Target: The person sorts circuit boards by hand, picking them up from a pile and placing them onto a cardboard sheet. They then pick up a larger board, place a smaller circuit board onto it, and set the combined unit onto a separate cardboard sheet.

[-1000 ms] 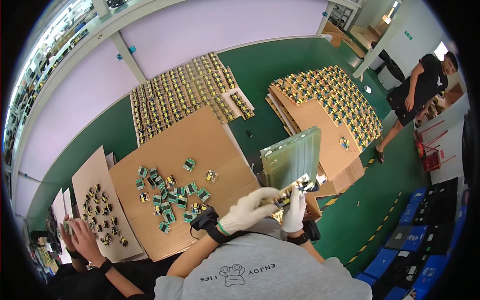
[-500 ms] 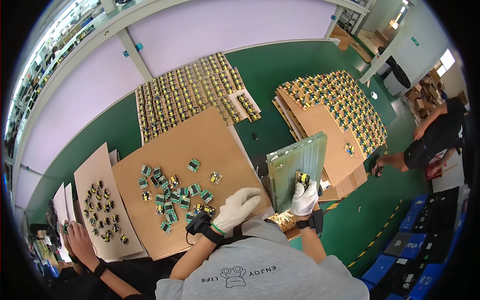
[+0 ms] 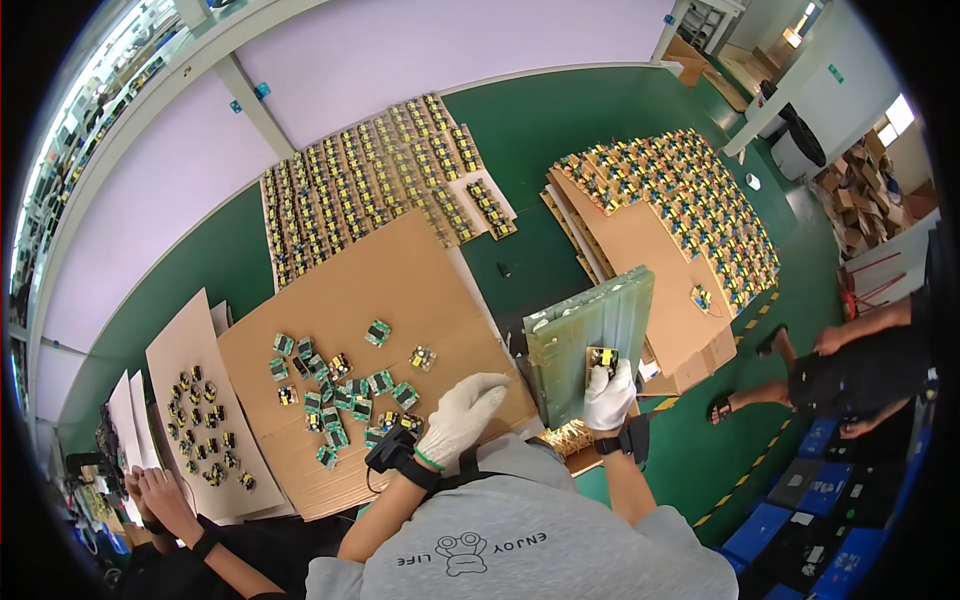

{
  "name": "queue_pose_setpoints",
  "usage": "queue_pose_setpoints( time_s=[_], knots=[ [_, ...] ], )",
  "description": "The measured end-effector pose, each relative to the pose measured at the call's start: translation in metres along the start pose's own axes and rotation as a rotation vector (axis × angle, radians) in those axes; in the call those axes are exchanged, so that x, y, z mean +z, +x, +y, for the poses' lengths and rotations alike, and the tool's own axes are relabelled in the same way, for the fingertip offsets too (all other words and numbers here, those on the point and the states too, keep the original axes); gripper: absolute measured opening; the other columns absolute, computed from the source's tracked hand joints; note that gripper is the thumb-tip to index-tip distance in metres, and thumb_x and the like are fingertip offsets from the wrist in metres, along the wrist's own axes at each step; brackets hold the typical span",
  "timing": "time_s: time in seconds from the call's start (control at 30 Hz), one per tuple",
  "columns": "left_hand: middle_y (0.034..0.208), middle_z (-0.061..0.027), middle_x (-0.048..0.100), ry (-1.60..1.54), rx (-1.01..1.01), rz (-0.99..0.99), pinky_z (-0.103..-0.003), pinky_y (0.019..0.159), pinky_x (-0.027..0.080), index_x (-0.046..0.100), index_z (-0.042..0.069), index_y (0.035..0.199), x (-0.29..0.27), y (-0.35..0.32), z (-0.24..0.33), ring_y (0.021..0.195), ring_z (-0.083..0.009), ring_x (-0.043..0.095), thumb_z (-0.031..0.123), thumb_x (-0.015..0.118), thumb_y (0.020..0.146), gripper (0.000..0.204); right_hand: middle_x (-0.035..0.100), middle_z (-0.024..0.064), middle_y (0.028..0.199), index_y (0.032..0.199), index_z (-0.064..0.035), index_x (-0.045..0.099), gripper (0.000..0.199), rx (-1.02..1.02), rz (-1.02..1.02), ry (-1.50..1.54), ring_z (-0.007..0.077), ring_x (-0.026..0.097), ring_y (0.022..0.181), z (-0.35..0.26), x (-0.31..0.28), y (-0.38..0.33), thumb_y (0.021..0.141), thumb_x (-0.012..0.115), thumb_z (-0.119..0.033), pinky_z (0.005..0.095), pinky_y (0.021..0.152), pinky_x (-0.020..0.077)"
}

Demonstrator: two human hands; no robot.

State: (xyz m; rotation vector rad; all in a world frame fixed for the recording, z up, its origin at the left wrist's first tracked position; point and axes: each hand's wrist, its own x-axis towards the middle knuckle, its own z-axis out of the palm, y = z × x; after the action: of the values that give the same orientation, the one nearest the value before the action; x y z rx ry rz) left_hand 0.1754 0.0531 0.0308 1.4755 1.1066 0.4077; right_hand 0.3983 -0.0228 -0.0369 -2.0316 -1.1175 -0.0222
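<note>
My right hand (image 3: 607, 400), in a white glove, is closed on a small circuit board (image 3: 602, 360) with yellow and black components. That board is held up against the face of an upright greenish slab-like stack (image 3: 565, 335). My left hand (image 3: 465, 412), also gloved, holds nothing and has its fingers stretched out over the right front edge of a large cardboard sheet (image 3: 375, 270). Left of it, several small boards (image 3: 360, 385) lie scattered on the sheet, most with the green side up and a few with components up.
At far left a co-worker's hands (image 3: 165, 500) work beside a board of small parts (image 3: 205, 415). Rows of circuit boards (image 3: 370, 180) cover the back; more boards (image 3: 690, 200) sit on stacked cardboard at right. A person (image 3: 850, 370) walks near blue crates (image 3: 770, 535).
The person at the right has walked nearer. My left hand has shifted slightly left, while my right hand keeps the circuit board in nearly the same place.
</note>
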Motion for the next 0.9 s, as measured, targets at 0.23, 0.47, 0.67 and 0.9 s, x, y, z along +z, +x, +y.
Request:
queue_pose_setpoints(
  time_s=[0.23, 0.47, 0.67, 0.9],
  knots=[
    [0.104, -0.0118, 0.064, -0.002, -0.017, 0.03, -0.03, 0.084, 0.044, 0.06, 0.0, 0.109, 0.0, 0.001, -0.005, 0.096, -0.0193, 0.059, 0.022, 0.051, 0.089, 0.031, 0.055, 0.0179, 0.068, 0.087, -0.0031, 0.051, 0.031, 0.005, 0.135, -0.038, 0.0411, 0.054, 0.062, -0.021, 0.004, -0.01, 0.082, 0.062, -0.032, 0.0478, 0.059, 0.0431],
    [0.102, -0.0109, 0.063, -0.069, -0.025, -0.012, -0.028, 0.083, 0.044, 0.06, -0.002, 0.109, 0.005, 0.003, -0.01, 0.095, -0.0159, 0.057, 0.023, 0.051, 0.09, 0.032, 0.051, 0.0283, 0.072, 0.089, 0.0045, 0.048, 0.021, -0.03, -0.024, 0.059, 0.0494, 0.049, 0.07, -0.008, -0.002, 0.009, 0.085, 0.046, -0.016, 0.0507, 0.062, 0.0388],
    [0.104, -0.0108, 0.063, -0.105, -0.017, 0.008, -0.028, 0.084, 0.044, 0.059, -0.003, 0.109, 0.003, 0.002, -0.012, 0.096, -0.0155, 0.057, 0.022, 0.051, 0.09, 0.033, 0.053, 0.0233, 0.074, 0.085, 0.0021, 0.05, 0.022, 0.042, -0.061, 0.036, 0.0454, 0.053, 0.072, -0.005, -0.001, 0.005, 0.085, 0.05, -0.02, 0.0494, 0.065, 0.043],
    [0.11, -0.0125, 0.062, -0.157, -0.03, -0.005, -0.032, 0.09, 0.044, 0.052, 0.002, 0.121, 0.0, -0.019, 0.017, 0.103, -0.0207, 0.058, 0.027, 0.06, 0.083, 0.047, 0.061, 0.0193, 0.09, 0.111, 0.008, 0.051, 0.038, 0.268, 0.024, 0.207, 0.0235, 0.056, 0.082, -0.033, 0.001, -0.024, 0.097, 0.04, -0.026, 0.0351, 0.077, 0.044]
  ],
)
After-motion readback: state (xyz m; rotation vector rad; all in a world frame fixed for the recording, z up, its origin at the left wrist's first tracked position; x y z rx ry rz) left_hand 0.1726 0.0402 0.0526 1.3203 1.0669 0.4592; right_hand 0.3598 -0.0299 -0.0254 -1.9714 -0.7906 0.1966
